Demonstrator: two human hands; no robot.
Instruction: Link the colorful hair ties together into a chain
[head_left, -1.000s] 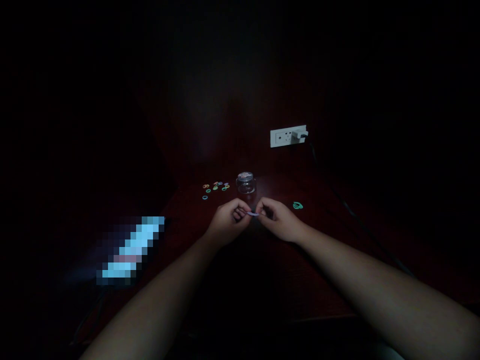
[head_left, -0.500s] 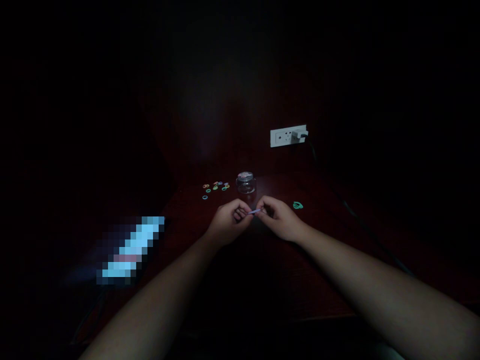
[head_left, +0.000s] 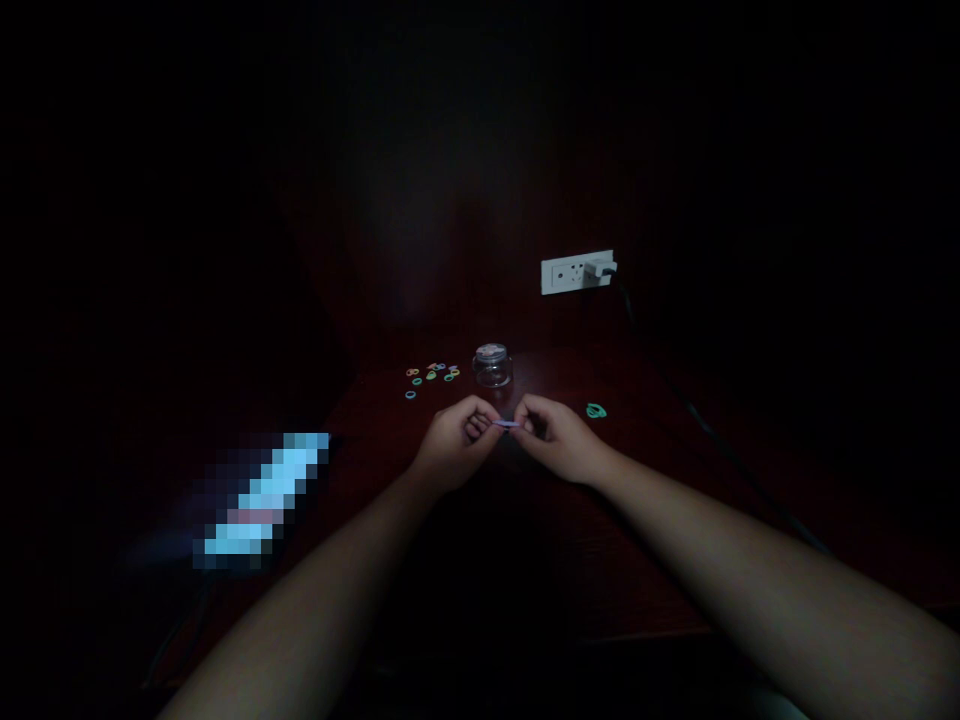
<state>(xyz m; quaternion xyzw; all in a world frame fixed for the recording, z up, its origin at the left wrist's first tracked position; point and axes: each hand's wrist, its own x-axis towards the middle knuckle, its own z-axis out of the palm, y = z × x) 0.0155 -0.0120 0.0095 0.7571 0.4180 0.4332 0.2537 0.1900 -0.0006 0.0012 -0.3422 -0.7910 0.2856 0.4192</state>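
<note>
A small purple band (head_left: 508, 424) is pinched at its two ends between my hands, above the dark red table (head_left: 540, 560). My left hand (head_left: 460, 440) has its fingers closed on the left end. On the right end the thumb and fingertips of my right hand (head_left: 559, 437) are closed. Just behind the hands stands a clear jar (head_left: 492, 368) with a patterned lid on it. Several small coloured rings (head_left: 431, 375) lie to the left of the jar. A green band (head_left: 596, 411), looped or bunched, lies to the right of my right hand.
A bright, pixelated screen-like object (head_left: 262, 500) is at the left. On the back wall, a white socket plate (head_left: 562, 275) holds a plug (head_left: 600, 268), whose dark cable (head_left: 705, 425) runs down the right side. The surroundings are very dark.
The purple band has turned slightly and now looks more level. My right hand has shifted a little; the jar, rings and green band stay where they were.
</note>
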